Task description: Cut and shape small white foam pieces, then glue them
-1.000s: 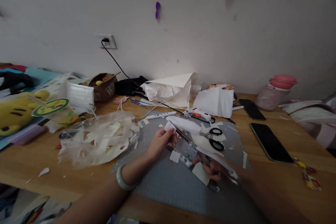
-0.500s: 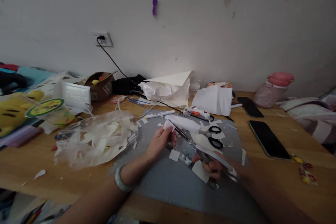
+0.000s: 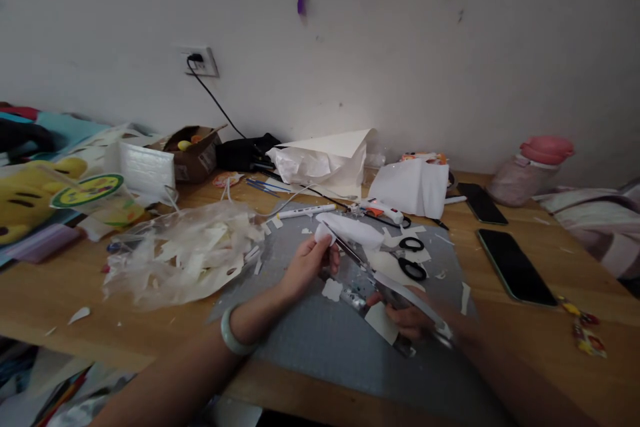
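My left hand (image 3: 311, 263) pinches a small piece of white paper (image 3: 324, 233) between thumb and fingers. My right hand (image 3: 409, 317) is closed around large scissors (image 3: 411, 295) with pale handles. Their blades point up and left and reach the paper by my left fingertips. Whether the blades are fully closed is hard to make out. Just behind lies a longer white paper piece (image 3: 356, 231). Black-handled scissors (image 3: 412, 269) rest on the grey cutting mat (image 3: 310, 360). Beside my right hand is a cream card piece (image 3: 382, 323), and a scalloped paper cutout (image 3: 332, 289) lies between my hands.
To the left spreads a clear plastic bag (image 3: 150, 273) of paper scraps, with a lidded drink cup (image 3: 90, 195) beyond it. A white pen (image 3: 306, 211) and a glue gun (image 3: 383, 211) lie behind the mat. Right are two phones (image 3: 515, 267) and a pink-lidded bottle (image 3: 525, 173).
The view has tilted slightly, so the wall and table sit a little differently. Both hands keep nearly the same pose, with the scissor blades still at the paper.
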`<move>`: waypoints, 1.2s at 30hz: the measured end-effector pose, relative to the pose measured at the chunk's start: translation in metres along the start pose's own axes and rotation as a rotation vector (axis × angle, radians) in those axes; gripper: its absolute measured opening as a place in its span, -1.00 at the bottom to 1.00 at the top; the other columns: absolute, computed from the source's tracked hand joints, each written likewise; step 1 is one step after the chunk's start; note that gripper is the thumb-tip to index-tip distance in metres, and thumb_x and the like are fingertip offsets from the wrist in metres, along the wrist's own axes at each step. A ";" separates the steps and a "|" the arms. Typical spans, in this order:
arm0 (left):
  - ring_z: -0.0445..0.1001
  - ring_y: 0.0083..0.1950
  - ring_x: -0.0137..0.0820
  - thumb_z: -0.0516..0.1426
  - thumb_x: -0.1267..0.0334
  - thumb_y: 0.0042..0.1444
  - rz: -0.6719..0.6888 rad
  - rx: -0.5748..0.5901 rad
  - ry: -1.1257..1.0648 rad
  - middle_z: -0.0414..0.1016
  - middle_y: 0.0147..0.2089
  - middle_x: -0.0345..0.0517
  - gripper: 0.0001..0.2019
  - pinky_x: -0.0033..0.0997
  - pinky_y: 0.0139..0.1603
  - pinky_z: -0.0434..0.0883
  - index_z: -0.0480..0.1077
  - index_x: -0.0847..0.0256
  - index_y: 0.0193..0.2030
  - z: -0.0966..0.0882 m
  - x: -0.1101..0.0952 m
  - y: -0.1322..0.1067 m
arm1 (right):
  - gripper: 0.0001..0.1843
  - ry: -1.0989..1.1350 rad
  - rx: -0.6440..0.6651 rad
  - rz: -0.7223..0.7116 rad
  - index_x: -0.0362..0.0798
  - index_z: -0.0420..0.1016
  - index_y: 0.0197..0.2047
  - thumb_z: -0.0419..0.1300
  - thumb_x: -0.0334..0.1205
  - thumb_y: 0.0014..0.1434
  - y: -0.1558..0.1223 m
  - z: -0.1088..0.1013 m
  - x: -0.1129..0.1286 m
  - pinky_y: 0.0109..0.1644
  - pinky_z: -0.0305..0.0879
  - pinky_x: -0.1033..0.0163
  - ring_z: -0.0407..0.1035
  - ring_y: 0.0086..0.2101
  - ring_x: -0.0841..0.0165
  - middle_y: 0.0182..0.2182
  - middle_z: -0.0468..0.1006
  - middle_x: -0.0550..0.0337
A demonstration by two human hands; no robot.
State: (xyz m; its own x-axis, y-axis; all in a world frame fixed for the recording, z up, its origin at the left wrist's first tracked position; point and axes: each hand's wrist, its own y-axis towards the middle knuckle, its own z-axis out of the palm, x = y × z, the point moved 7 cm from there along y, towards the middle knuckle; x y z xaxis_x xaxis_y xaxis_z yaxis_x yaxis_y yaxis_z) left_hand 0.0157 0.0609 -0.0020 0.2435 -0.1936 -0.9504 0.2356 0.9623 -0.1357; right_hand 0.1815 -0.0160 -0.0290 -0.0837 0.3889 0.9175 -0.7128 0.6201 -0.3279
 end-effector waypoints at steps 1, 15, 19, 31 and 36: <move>0.30 -0.61 -0.48 0.12 -0.03 -0.01 0.002 -0.001 0.005 0.34 -0.63 -0.25 -0.68 -0.44 -0.50 0.27 0.30 0.21 -0.50 -0.001 0.000 0.000 | -0.46 0.006 0.006 -0.001 -0.06 0.32 0.02 0.21 0.10 0.07 0.000 0.001 0.000 -0.64 -0.16 0.43 -0.12 -0.68 0.63 -0.62 0.03 0.48; 0.28 -0.63 -0.50 0.11 0.01 -0.02 0.007 0.009 0.005 0.32 -0.63 -0.25 -0.70 -0.45 -0.52 0.24 0.29 0.21 -0.52 -0.002 0.001 0.002 | -0.36 0.175 -0.025 0.027 -0.04 0.45 -0.11 0.34 0.15 -0.22 0.001 0.011 0.020 -0.65 -0.36 0.37 -0.20 -0.70 0.64 -0.63 0.04 0.46; 0.27 -0.64 -0.49 0.08 0.04 -0.01 0.003 0.014 -0.003 0.32 -0.64 -0.24 -0.72 -0.45 -0.54 0.23 0.29 0.22 -0.54 -0.003 0.001 0.003 | -0.39 0.171 0.000 0.033 -0.03 0.44 -0.10 0.32 0.10 -0.21 0.001 0.012 0.017 -0.64 -0.35 0.34 -0.21 -0.69 0.62 -0.62 0.05 0.44; 0.25 -0.65 -0.53 0.17 0.04 -0.05 0.012 0.000 -0.037 0.33 -0.65 -0.27 -0.71 -0.48 -0.55 0.21 0.30 0.22 -0.54 -0.005 0.002 0.002 | -0.45 0.047 -0.004 0.043 -0.03 0.34 0.03 0.21 0.11 0.05 0.001 0.002 0.000 -0.60 -0.21 0.35 -0.14 -0.65 0.57 -0.63 0.00 0.45; 0.26 -0.65 -0.53 0.17 0.03 -0.04 0.025 0.013 -0.022 0.33 -0.65 -0.26 -0.70 -0.49 -0.56 0.21 0.30 0.22 -0.55 -0.005 0.001 0.003 | -0.43 0.010 -0.001 0.000 -0.03 0.35 0.01 0.22 0.15 0.04 -0.003 0.009 0.013 -0.59 -0.20 0.36 -0.13 -0.65 0.57 -0.62 0.03 0.45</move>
State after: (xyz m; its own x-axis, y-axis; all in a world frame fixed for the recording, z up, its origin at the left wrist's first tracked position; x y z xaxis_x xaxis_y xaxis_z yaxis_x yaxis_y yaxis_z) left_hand 0.0123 0.0643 -0.0045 0.2696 -0.1741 -0.9471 0.2415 0.9643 -0.1085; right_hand 0.1764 -0.0190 -0.0139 -0.0772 0.3957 0.9151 -0.7121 0.6205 -0.3284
